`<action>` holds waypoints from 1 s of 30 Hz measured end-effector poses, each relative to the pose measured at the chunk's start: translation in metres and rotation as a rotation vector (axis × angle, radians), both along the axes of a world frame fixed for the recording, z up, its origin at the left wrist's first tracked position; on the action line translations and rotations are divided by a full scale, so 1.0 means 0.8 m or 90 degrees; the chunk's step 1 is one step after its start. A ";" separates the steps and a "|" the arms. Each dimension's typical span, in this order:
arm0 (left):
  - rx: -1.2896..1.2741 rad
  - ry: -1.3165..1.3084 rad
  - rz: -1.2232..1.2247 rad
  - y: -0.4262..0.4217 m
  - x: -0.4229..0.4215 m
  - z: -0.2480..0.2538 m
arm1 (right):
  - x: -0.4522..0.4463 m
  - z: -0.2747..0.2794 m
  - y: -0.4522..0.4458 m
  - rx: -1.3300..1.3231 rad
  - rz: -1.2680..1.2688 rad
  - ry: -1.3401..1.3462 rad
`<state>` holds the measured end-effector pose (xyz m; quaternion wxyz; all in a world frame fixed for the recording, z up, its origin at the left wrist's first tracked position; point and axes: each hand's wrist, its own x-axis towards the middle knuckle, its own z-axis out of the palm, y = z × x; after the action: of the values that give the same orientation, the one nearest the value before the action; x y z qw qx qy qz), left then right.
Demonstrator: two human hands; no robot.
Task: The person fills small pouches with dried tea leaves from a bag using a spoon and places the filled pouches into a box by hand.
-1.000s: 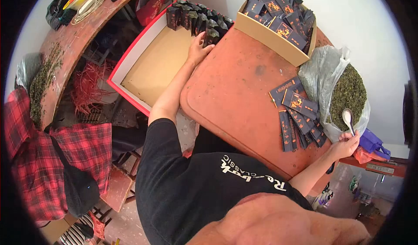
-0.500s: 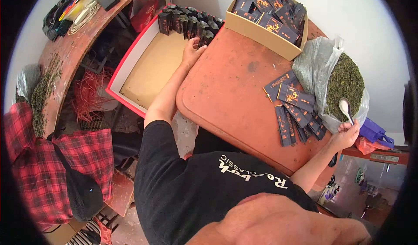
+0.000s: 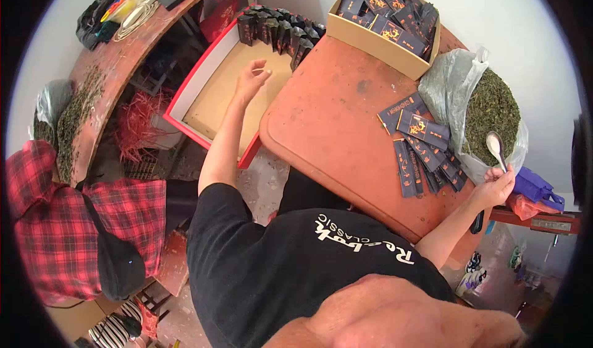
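Above the bare cardboard floor of a red-rimmed box, my left hand hangs with fingers apart and nothing in them. Upright black packets stand in rows at the far end of that box, a short way beyond my fingertips. My right hand grips the handle of a spoon, its pale bowl over dried green leaves in a clear plastic bag. Left of the bag, flat black packets with orange print lie in an overlapping pile on the reddish table.
A cardboard box full of flat black packets stands at the table's back edge. Purple and red bags lie beyond my right hand. At left, another person in a red plaid shirt is beside a curved wooden table with scattered leaves.
My left hand has pulled back from the standing packets and now hovers over the box floor. My right hand keeps the spoon over the leaves. The whole view has shifted slightly.
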<state>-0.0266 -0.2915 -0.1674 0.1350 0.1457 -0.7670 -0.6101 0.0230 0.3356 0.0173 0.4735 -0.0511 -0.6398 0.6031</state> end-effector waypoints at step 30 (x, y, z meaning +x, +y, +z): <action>-0.554 0.328 -0.382 0.415 0.063 0.228 | -0.018 -0.021 0.020 -0.262 0.266 0.259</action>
<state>0.0239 0.0402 0.0146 0.1863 -0.2994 -0.8970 -0.2665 0.0087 0.3517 0.0009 0.4377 0.1075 -0.3939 0.8011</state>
